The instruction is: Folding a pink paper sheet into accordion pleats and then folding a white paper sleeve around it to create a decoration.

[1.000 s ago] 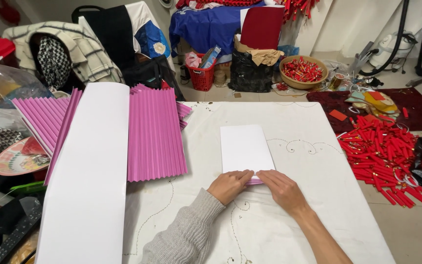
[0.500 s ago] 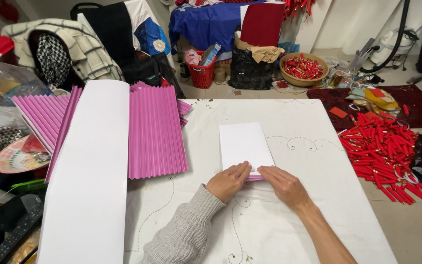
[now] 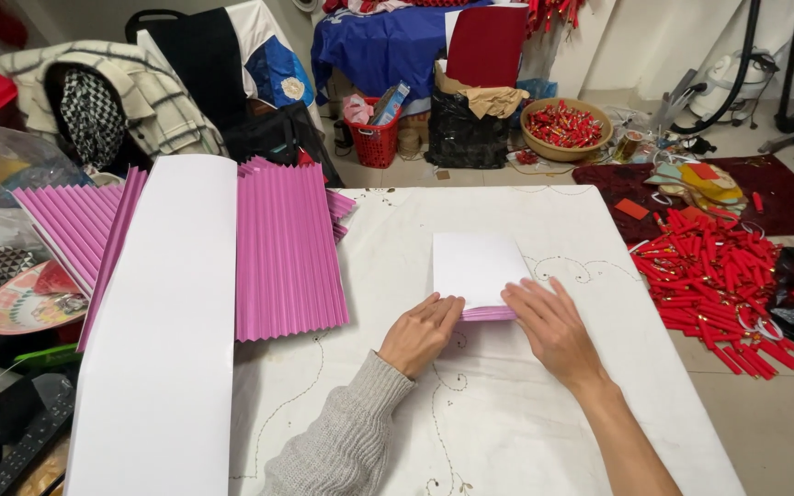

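The table [image 3: 507, 404] carries a long white sheet [image 3: 163, 321] over big pink pleated sheets [image 3: 287, 253], apparently finished. Near the middle lies a white card [image 3: 475, 266] with a thin pink pleated strip [image 3: 487, 313] under its near edge (only that edge shows). Left hand [image 3: 420, 332] and right hand [image 3: 553, 331] lie flat, fingers spread, pressing there, gripping nothing. By the look of it, this piece is only begun.

Bare tablecloth [image 3: 526, 404] (pleated paper [image 3: 289, 253] leftward)
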